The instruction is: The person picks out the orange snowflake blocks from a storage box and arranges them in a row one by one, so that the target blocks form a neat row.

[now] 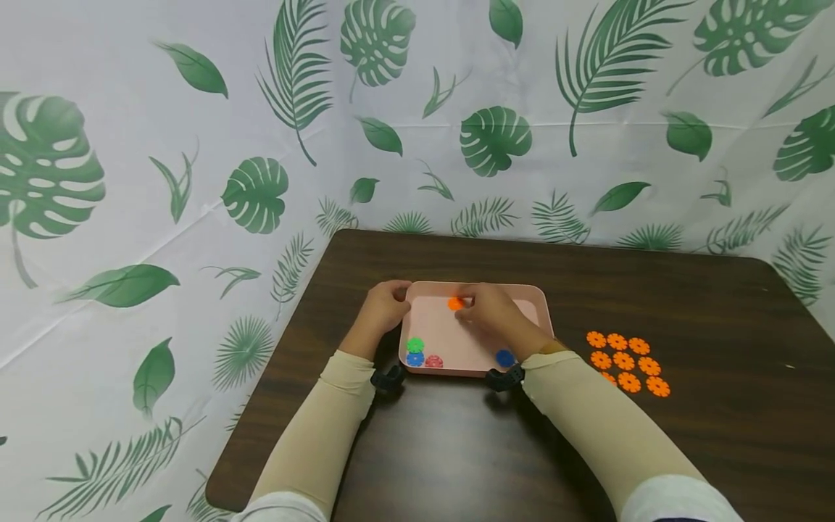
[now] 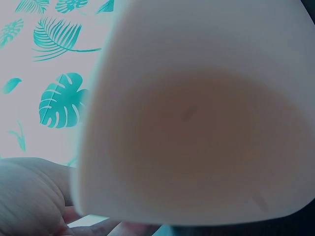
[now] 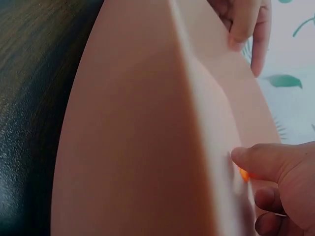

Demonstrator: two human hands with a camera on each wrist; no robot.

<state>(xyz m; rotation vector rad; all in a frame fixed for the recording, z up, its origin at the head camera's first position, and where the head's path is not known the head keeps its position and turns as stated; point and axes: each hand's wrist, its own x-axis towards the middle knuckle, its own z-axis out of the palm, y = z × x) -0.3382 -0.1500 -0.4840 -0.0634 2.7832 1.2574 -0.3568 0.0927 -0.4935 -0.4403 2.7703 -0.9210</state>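
A pink rectangular tray (image 1: 450, 330) lies before me on the table, its outer side filling much of both wrist views. My left hand (image 1: 385, 308) holds the tray's left rim, thumb on the inner side. With thumb and forefinger, my right hand (image 1: 492, 312) pinches an orange notched disc (image 1: 455, 304) near the tray's far wall; only a sliver of that disc shows in the right wrist view. Along the tray's near side sit a green disc (image 1: 415, 345), a light blue disc (image 1: 414, 359), a red disc (image 1: 433, 361) and a dark blue disc (image 1: 505, 358).
Several orange discs (image 1: 623, 361) are laid out in rows on the dark wooden table (image 1: 730, 348), right of the tray. My right forearm partly covers one of them. A white cloth (image 1: 417, 145) with green leaf prints hangs behind and left of the table.
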